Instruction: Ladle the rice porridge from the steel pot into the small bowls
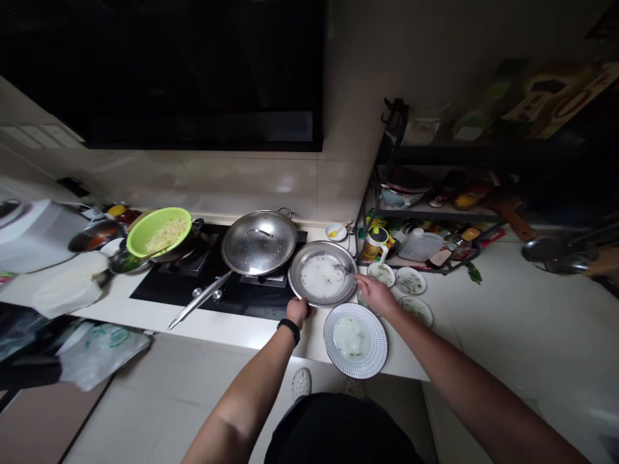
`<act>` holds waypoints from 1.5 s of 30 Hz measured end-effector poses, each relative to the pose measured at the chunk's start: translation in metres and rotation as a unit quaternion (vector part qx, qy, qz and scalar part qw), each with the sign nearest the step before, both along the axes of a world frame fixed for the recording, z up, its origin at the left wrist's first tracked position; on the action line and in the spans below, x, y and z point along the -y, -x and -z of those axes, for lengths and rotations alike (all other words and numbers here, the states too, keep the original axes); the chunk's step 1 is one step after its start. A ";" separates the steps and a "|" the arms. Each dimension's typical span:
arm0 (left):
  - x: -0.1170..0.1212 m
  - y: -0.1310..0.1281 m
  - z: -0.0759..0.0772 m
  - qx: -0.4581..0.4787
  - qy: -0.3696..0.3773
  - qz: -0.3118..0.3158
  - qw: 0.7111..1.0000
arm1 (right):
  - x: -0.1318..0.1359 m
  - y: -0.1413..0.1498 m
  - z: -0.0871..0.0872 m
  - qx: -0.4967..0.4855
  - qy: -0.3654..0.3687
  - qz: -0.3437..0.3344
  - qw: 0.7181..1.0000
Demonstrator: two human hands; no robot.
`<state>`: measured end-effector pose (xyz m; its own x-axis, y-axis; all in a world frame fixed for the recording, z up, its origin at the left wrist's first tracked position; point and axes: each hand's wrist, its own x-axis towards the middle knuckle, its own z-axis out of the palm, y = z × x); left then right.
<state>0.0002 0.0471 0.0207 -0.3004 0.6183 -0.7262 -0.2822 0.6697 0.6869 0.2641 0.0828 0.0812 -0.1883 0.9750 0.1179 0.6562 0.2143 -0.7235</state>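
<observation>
My left hand (296,310) grips the near rim of a round metal plate (304,289) that holds pale watery food. My right hand (374,293) is closed on a metal spoon (344,269) whose bowl rests in that plate. Just in front of the plate, at the counter edge, sits a striped white bowl (333,351) with some pale food in it. A black band circles my left wrist.
A lidded steel pan (258,243) with a long handle sits on the black hob (159,290). A green bowl of noodles (158,231) rests on a pot at left. Small dishes (411,281) and a black rack of condiments (420,245) stand at right.
</observation>
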 end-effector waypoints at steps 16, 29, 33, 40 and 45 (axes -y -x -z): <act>0.010 -0.003 -0.001 0.043 -0.002 0.022 0.999 | 0.027 0.013 0.009 -0.376 0.209 0.253 0.867; 0.012 -0.008 0.003 0.042 0.007 0.050 0.998 | 0.082 -0.028 -0.052 -0.397 0.187 0.255 0.862; 0.011 -0.008 0.005 0.039 0.009 0.051 0.998 | 0.120 -0.048 -0.071 -0.391 0.191 0.267 0.860; 0.010 -0.006 0.005 0.029 0.011 0.062 0.998 | 0.173 -0.074 -0.058 -0.298 0.185 0.253 0.901; 0.010 -0.004 0.005 0.021 0.005 0.070 0.997 | 0.197 -0.082 -0.046 -0.135 0.120 0.104 0.978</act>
<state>0.0037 0.0370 0.0155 -0.1798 0.6448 -0.7429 -0.2141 0.7114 0.6693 0.3465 -0.1141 0.1273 0.0235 0.9947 -0.1000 0.4451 -0.1000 -0.8899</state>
